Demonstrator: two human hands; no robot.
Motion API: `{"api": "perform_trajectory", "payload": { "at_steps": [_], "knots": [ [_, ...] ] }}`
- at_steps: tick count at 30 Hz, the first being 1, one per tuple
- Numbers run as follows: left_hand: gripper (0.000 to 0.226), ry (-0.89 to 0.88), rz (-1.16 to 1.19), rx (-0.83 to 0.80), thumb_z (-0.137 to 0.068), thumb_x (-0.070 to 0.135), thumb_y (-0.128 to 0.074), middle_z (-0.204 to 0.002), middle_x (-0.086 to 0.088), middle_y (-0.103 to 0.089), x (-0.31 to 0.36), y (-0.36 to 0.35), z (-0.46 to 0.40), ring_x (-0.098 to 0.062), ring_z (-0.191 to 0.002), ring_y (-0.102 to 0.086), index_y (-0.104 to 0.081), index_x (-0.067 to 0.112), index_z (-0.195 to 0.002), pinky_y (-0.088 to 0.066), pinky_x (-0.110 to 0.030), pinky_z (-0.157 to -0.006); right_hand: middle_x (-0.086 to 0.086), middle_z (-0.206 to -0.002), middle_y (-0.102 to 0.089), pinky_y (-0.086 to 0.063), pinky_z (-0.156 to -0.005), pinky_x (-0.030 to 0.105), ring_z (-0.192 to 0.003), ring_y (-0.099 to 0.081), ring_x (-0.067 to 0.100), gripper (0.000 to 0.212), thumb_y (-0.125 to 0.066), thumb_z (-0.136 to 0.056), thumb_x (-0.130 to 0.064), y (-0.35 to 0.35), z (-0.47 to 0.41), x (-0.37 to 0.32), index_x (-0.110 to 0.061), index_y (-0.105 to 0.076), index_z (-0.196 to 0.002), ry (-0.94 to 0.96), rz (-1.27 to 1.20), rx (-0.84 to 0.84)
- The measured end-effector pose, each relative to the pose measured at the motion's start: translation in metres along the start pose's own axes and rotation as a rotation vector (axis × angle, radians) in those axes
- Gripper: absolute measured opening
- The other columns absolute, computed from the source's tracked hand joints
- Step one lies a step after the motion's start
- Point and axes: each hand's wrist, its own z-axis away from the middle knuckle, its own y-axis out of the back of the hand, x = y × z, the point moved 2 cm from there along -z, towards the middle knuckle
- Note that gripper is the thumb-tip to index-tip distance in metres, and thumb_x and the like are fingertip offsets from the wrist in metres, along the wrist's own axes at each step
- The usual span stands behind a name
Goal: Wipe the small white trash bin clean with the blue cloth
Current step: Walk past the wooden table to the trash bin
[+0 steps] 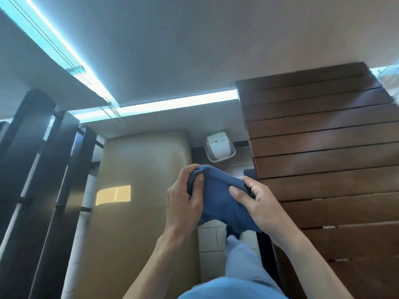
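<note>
Down in the middle, between both hands: blue cloth (218, 197), bunched up and held in the air, not touching the bin. Left hand (183, 199) gripping the left end of the cloth, thumb pressed on top, fingers curled over the far edge. Right hand (257, 203) gripping the right end, thumb flat on the front, fingers wrapped round behind. Loose lower part of the cloth hanging down between the wrists. Up past the cloth, on the floor: small white bin (219, 146), upright, seen from above, lid on top with small dark marks, too small to read. Bin well apart from the hands, tucked between a tan pad (138, 190) on its left and a brown wood wall (323, 158) on its right. On the tan pad, a bright square of light. Under the hands, white floor tiles (208, 238) and a leg in light blue pants (244, 262), with a dark shoe just peeking out under the cloth. Far left, dark wood bars (36, 169) standing side by side with white strips between them. Up top, a grey blind (162, 50) with bright strips of light along its edges.
</note>
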Motion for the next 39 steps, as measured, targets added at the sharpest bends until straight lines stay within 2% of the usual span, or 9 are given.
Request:
{"api": "perform_trajectory", "payload": {
  "at_steps": [5,8,13,18,22,27,32,34,39],
  "knots": [
    [0.022,-0.018,-0.057,0.025,-0.104,0.02,-0.059,-0.103,0.025,-0.068,0.015,-0.012,-0.075,-0.004,-0.092,-0.068,-0.06,0.038,-0.115,-0.057,-0.023,-0.07,0.009,-0.099,-0.07,-0.055,-0.084,0.045,-0.097,-0.069,0.026,0.012,-0.056,-0.103,-0.027,0.024,-0.066,-0.034,-0.022,-0.067,-0.101,0.005,-0.015,-0.029],
    [0.021,0.004,-0.054,0.03,-0.103,0.019,-0.059,-0.1,0.021,-0.07,0.02,-0.022,-0.111,-0.002,-0.091,-0.067,-0.061,0.039,-0.113,-0.051,-0.014,-0.069,0.009,-0.098,-0.069,-0.051,-0.081,0.032,-0.093,-0.068,0.017,0.013,-0.055,-0.104,-0.023,0.037,-0.1,-0.049,-0.019,-0.067,-0.102,0.023,-0.018,-0.042],
    [0.018,0.037,-0.049,-0.022,-0.104,0.022,-0.058,-0.102,0.023,-0.068,0.016,-0.045,-0.168,0.001,-0.093,-0.066,-0.062,0.034,-0.116,-0.052,-0.014,-0.069,-0.002,-0.093,-0.071,-0.05,-0.078,0.021,-0.092,-0.067,0.009,0.014,-0.053,-0.105,-0.021,0.056,-0.145,-0.055,-0.015,-0.067,-0.104,-0.01,-0.072,-0.012],
    [0.018,0.068,-0.022,-0.107,-0.105,0.025,-0.057,-0.107,0.021,-0.068,0.003,-0.071,-0.219,0.0,-0.097,-0.065,-0.061,0.039,-0.115,-0.055,-0.016,-0.072,0.004,-0.104,-0.074,-0.054,-0.086,0.031,-0.101,-0.07,0.016,0.015,-0.054,-0.104,-0.022,0.07,-0.19,-0.048,-0.014,-0.066,-0.108,-0.084,-0.13,0.088],
    [0.025,0.087,-0.009,-0.194,-0.105,0.023,-0.057,-0.102,0.03,-0.067,-0.015,-0.093,-0.264,0.003,-0.1,-0.064,-0.057,0.047,-0.111,-0.052,-0.012,-0.074,0.003,-0.104,-0.075,-0.056,-0.085,0.033,-0.101,-0.071,0.017,0.014,-0.055,-0.104,-0.023,0.078,-0.234,-0.041,-0.017,-0.067,-0.109,-0.138,-0.154,0.163],
    [0.017,0.082,-0.079,-0.291,-0.104,0.022,-0.057,-0.105,0.03,-0.068,-0.046,-0.116,-0.336,0.002,-0.098,-0.065,-0.064,0.031,-0.117,-0.053,-0.017,-0.077,0.005,-0.104,-0.074,-0.055,-0.091,0.042,-0.104,-0.07,0.021,0.013,-0.055,-0.104,-0.021,0.088,-0.296,-0.034,-0.018,-0.067,-0.104,-0.2,-0.153,0.275],
    [0.016,0.088,-0.103,-0.414,-0.105,0.025,-0.055,-0.101,0.026,-0.069,-0.062,-0.141,-0.394,0.003,-0.098,-0.064,-0.062,0.033,-0.116,-0.051,-0.017,-0.079,0.011,-0.102,-0.072,-0.053,-0.093,0.051,-0.103,-0.069,0.028,0.014,-0.056,-0.102,-0.024,0.099,-0.345,-0.034,-0.015,-0.066,-0.1,-0.22,-0.155,0.372],
    [0.017,0.079,-0.118,-0.449,-0.105,0.026,-0.055,-0.104,0.02,-0.071,-0.068,-0.152,-0.412,0.002,-0.099,-0.065,-0.063,0.03,-0.119,-0.053,-0.02,-0.081,0.017,-0.1,-0.07,-0.052,-0.092,0.054,-0.101,-0.068,0.035,0.017,-0.056,-0.099,-0.026,0.104,-0.36,-0.032,-0.011,-0.064,-0.098,-0.228,-0.182,0.406],
    [0.018,0.099,-0.146,-0.506,-0.105,0.028,-0.054,-0.108,0.022,-0.071,-0.081,-0.179,-0.437,0.001,-0.105,-0.065,-0.062,0.034,-0.12,-0.054,-0.03,-0.091,0.014,-0.084,-0.062,-0.05,-0.076,0.047,-0.08,-0.061,0.029,0.021,-0.055,-0.102,-0.02,0.115,-0.383,-0.017,-0.002,-0.055,-0.092,-0.259,-0.209,0.462]
  ]
}}
